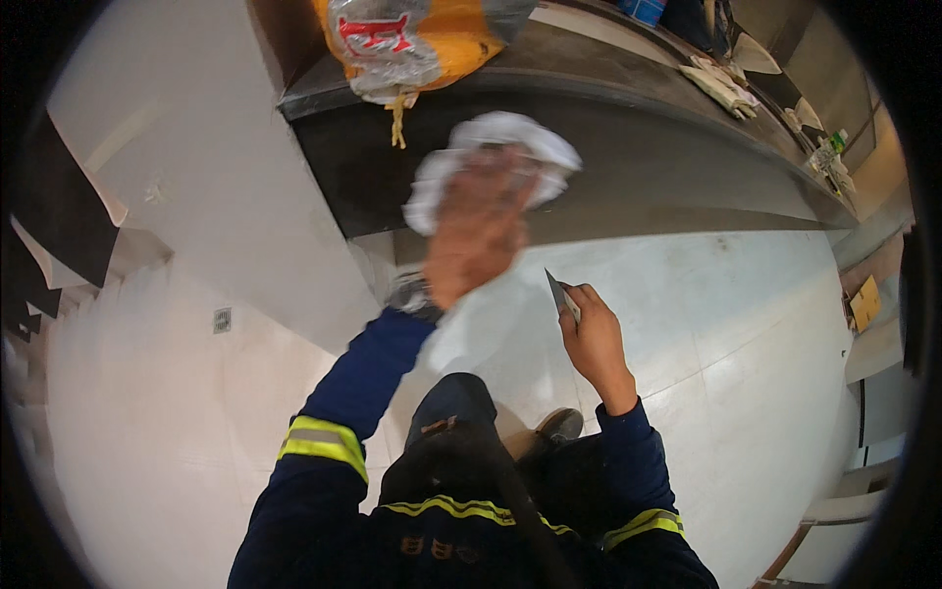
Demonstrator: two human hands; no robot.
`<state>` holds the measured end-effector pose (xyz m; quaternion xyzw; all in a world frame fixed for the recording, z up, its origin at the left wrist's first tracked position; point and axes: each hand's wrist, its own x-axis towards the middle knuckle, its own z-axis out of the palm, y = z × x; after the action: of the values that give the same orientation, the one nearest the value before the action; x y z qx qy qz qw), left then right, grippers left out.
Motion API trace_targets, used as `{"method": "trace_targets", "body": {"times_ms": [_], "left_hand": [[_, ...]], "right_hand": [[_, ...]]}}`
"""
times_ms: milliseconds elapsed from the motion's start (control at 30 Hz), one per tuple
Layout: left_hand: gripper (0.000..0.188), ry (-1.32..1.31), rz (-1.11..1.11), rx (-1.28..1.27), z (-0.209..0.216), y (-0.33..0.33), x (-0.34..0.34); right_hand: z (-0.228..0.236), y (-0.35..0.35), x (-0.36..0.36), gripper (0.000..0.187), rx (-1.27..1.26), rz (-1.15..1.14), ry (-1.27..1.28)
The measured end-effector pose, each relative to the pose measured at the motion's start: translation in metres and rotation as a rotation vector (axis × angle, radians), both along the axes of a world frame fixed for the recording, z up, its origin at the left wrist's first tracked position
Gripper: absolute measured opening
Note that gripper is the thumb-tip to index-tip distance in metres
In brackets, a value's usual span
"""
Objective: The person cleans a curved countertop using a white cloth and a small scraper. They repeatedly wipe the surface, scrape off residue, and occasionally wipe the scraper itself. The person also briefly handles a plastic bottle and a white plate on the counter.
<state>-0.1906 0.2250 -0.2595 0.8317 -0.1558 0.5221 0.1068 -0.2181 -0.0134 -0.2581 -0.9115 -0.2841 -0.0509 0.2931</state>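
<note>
A white cloth (559,152), blurred by motion, lies under my left hand (478,221). My left arm reaches forward with the cloth at the dark front panel (363,152) of a counter. The fingers are smeared, but the hand is on the cloth and keeps it bunched around the palm. Lower and to the right, my right hand (595,344) is closed around a scraper (556,292). Its thin, dark metal blade points up and to the left, apart from the panel. Most of its handle is hidden in my fingers.
An orange and grey plastic bag (422,44) hangs over the counter's left edge. Pale gloves or rags (721,86) and a green-labelled bottle (834,142) rest along the counter top (599,59). A white wall (226,128) stands at left; a small drain (223,320) is in the light tiled floor (157,402).
</note>
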Motion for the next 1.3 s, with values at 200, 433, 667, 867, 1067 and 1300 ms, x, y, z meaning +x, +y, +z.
{"method": "trace_targets", "body": {"times_ms": [200,433,667,867,1067,1300], "left_hand": [[0.063,0.229,-0.291,0.138,0.018,-0.079,0.059],[0.069,0.137,0.304,-0.050,-0.048,0.019,-0.050],[0.075,0.050,0.437,-0.164,-0.078,0.042,-0.067],[0.080,0.061,0.534,-0.315,-0.034,0.016,-0.077],[0.076,-0.085,0.475,-0.063,0.055,0.016,-0.042],[0.058,0.018,0.265,0.167,0.085,-0.010,-0.004]], "right_hand": [[-0.009,-0.026,0.033,0.034,-0.079,-0.136,-0.081],[-0.009,-0.083,0.034,0.035,-0.113,-0.237,-0.067],[0.002,-0.064,0.042,0.034,-0.054,-0.198,0.009],[0.017,-0.082,0.045,0.031,-0.002,-0.284,0.021],[0.022,-0.092,0.039,0.028,0.048,-0.292,-0.019],[0.029,-0.079,0.041,0.031,0.126,-0.233,-0.026]]}}
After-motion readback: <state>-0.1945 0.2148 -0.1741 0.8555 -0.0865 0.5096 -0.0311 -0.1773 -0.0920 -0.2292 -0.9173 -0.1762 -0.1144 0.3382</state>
